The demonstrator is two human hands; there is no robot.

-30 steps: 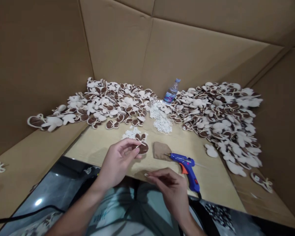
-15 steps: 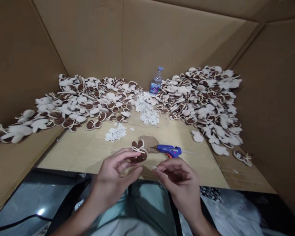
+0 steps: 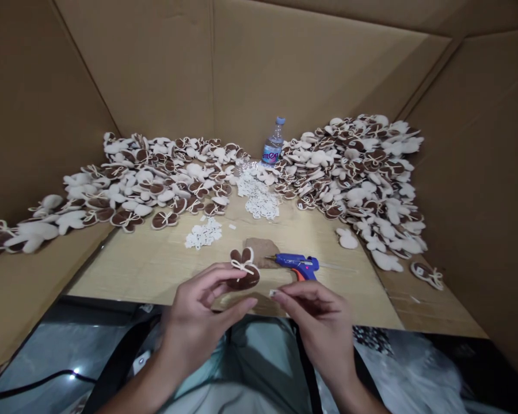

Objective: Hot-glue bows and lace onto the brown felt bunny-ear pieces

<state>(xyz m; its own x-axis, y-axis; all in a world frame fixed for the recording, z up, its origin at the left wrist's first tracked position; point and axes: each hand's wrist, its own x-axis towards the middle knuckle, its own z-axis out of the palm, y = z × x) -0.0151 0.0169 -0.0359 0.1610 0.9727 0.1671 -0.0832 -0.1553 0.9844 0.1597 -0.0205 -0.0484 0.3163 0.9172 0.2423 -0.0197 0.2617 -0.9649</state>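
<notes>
My left hand (image 3: 209,313) holds a brown bunny-shaped fabric patch (image 3: 244,276) by its left side. The patch has cream edging and a cream string bow, and its ears point away from me. The thumb stands apart below it. A small white tag (image 3: 273,293) is pinched between the thumb and fingertips of my right hand (image 3: 315,316), just right of the patch and not touching it. Beyond my right hand lies a blue glue gun (image 3: 296,263), its nozzle pointing left over a brown cardboard scrap (image 3: 259,248).
Loose white tags lie in a small heap (image 3: 204,233) and a larger heap (image 3: 261,198). Bunny patches pile up at the left (image 3: 133,178) and right (image 3: 362,172). A water bottle (image 3: 273,146) stands at the back against cardboard walls (image 3: 164,69).
My right thumb and fingers have closed more tightly on the white tag, which now shows at their tips. The left thumb has shifted slightly right; the patch has barely moved.
</notes>
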